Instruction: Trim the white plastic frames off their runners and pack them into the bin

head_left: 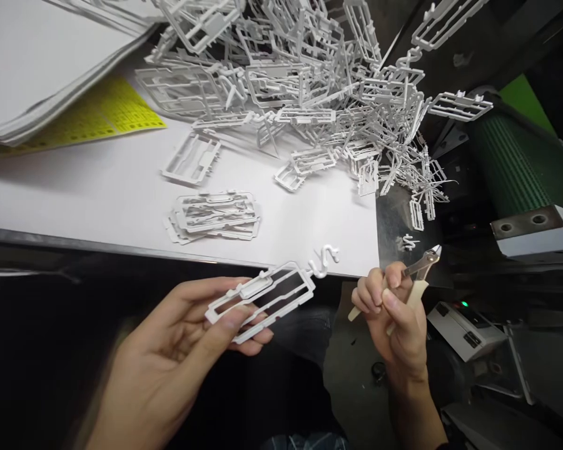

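Observation:
Between the thumb and fingers of my left hand (187, 337) is a white plastic frame (281, 300), held tilted just off the table's front edge. A curly sprue (326, 259) still joins its upper right corner. My right hand (394, 306) is wrapped round the cream handles of a pair of side cutters (420, 269). Their jaws point up and right, apart from the frame. On the table behind my left hand lies a small stack of similar white frames (218, 215). A single frame (192, 159) rests just beyond it.
A large heap of white plastic frames (281, 81) spreads over the back of the white table (98, 200) and past its right edge. Paper sheets (51, 56) and a yellow sheet (107, 112) lie at left. A green ribbed roller or belt (507, 162) and a grey box (466, 331) stand right.

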The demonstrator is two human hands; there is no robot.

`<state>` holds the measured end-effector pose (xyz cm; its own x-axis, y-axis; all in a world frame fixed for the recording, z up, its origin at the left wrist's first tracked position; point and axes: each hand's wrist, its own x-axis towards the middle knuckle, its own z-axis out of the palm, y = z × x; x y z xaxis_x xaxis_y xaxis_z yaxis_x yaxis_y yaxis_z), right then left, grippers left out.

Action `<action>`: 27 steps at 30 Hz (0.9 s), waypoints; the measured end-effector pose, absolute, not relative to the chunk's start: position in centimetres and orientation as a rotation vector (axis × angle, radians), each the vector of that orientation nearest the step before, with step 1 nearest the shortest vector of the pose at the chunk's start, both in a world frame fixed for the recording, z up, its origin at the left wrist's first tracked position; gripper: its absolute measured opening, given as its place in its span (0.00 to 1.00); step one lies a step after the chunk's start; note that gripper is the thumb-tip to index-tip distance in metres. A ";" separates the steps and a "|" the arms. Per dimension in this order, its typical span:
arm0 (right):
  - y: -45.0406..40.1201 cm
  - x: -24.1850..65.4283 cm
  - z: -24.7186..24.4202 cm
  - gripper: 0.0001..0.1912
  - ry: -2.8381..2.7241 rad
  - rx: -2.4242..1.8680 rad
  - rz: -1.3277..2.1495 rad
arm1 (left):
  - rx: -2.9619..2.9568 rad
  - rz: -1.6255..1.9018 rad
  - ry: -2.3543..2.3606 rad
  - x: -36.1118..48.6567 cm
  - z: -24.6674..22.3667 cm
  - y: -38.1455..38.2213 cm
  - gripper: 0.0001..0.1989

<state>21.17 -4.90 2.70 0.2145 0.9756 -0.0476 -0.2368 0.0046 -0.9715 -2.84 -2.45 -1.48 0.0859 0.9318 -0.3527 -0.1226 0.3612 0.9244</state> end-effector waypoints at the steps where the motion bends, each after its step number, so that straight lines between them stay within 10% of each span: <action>1: -5.1 21.2 2.6 0.19 -0.891 -1.147 1.169 | 0.828 0.959 1.221 -2.5 -1.0 -2.4 0.20; 9: -7.0 22.1 3.0 0.06 -1.400 -1.583 1.228 | 0.763 1.047 1.188 -1.0 1.6 -1.3 0.14; 27: -5.4 22.1 4.6 0.11 -1.770 -1.692 1.168 | 0.870 0.955 1.061 -1.9 0.3 -0.7 0.15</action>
